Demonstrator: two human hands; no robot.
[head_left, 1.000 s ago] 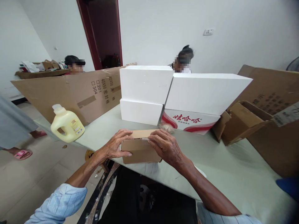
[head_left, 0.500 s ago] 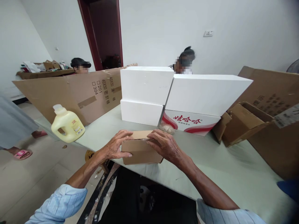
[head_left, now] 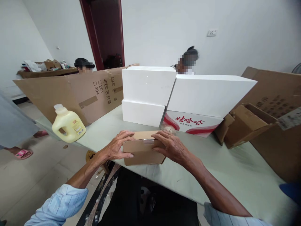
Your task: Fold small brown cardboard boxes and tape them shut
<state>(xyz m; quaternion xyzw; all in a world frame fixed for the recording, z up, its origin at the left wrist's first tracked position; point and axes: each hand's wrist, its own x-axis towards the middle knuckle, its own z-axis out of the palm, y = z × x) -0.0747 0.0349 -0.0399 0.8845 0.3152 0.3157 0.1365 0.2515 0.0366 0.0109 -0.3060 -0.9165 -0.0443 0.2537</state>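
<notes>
A small brown cardboard box [head_left: 141, 154] sits at the near edge of the table [head_left: 207, 166]. My left hand [head_left: 120, 146] grips its left side, thumb on the front face and fingers over the top. At the upper right corner, my right hand [head_left: 170, 146] holds the box with fingers on the lid and thumb against the front. A short piece of clear tape [head_left: 148, 141] lies across the front seam between the hands. Just behind my right hand is a small pale, roundish thing [head_left: 169, 129], partly hidden; its kind I cannot make out.
White boxes [head_left: 148, 86] and a red-and-white printed carton [head_left: 193, 123] are stacked behind. A yellow detergent jug [head_left: 68, 124] stands left, near a large cardboard sheet [head_left: 91, 94]. Right lies an open brown carton [head_left: 249, 124]. Two people sit beyond; another stands at left.
My right hand has shifted slightly right along the box's top edge, uncovering a piece of clear tape on the front seam. My left hand keeps its grip.
</notes>
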